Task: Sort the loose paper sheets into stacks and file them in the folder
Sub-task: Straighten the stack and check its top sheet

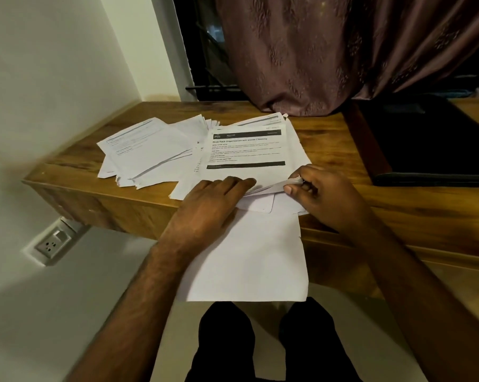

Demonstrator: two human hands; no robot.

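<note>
A stack of printed sheets [249,150] lies on the wooden desk [329,150], its top page showing a black header bar. My right hand [323,199] pinches the stack's lifted near right corner between thumb and fingers. My left hand [208,205] lies flat with straight fingers on the stack's near edge. A blank white sheet [249,260] lies under my hands and hangs over the desk's front edge. A second loose pile of sheets [147,150] is spread out to the left. At the desk's right end lies a dark flat thing [431,150], possibly the folder.
A brown curtain [343,51] hangs down onto the desk's back edge in front of a dark window. A white wall [40,78] closes the left side, with a wall socket [53,244] below the desk. My dark-trousered legs [260,346] are below the overhanging sheet.
</note>
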